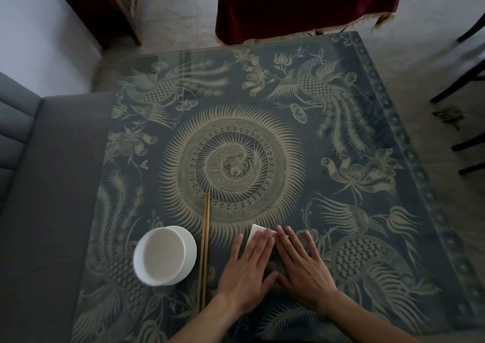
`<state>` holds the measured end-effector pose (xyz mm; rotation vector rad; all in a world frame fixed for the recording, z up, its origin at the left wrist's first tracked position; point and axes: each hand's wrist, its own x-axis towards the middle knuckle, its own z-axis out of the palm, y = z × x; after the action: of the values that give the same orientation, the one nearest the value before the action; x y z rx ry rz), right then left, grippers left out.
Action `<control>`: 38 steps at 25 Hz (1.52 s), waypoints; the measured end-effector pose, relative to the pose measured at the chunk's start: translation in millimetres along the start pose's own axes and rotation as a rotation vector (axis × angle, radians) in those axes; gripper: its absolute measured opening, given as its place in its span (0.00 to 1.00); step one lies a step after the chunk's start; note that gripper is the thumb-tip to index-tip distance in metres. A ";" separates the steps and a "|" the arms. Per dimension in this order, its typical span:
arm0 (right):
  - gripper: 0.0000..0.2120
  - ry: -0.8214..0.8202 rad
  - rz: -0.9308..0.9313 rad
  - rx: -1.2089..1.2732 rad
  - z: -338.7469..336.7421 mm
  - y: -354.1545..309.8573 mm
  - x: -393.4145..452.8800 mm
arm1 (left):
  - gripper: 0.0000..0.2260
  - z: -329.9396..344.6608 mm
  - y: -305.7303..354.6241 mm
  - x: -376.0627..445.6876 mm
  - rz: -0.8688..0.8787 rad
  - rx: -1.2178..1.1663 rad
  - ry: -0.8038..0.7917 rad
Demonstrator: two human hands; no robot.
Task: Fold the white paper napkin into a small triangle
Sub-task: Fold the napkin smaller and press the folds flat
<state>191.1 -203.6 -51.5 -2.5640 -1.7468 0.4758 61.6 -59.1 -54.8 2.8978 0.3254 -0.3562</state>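
Observation:
The white paper napkin (256, 232) lies on the patterned table near its front edge. Only its far corner and a sliver on the right show. My left hand (249, 266) lies flat on top of it, fingers together and stretched out. My right hand (301, 261) lies flat beside it, fingers spread, its fingertips over the napkin's right edge. The two hands meet in a V over the napkin and hide most of it, so I cannot make out its folded shape.
A white bowl (165, 256) stands left of my hands. A pair of wooden chopsticks (204, 250) lies between the bowl and my left hand. A grey sofa (39, 185) borders the table's left side; dark chair legs (462, 143) stand to the right.

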 end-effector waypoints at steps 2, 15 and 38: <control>0.36 -0.013 -0.020 -0.016 -0.7 3.4 -0.3 | 0.31 5.7 -1.4 -9.4 0.020 0.024 -0.011; 0.37 0.014 -0.005 -0.001 -0.1 0.0 -0.1 | 0.27 -6.6 -5.6 -41.8 -0.138 -0.162 0.056; 0.34 -0.042 -0.009 -0.017 -7.2 1.3 -0.2 | 0.29 13.1 -26.2 -43.8 -0.078 -0.030 0.005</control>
<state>194.0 -203.1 -44.8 -2.5747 -1.7825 0.5201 11.0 -45.5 -60.3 2.8635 0.4420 -0.3531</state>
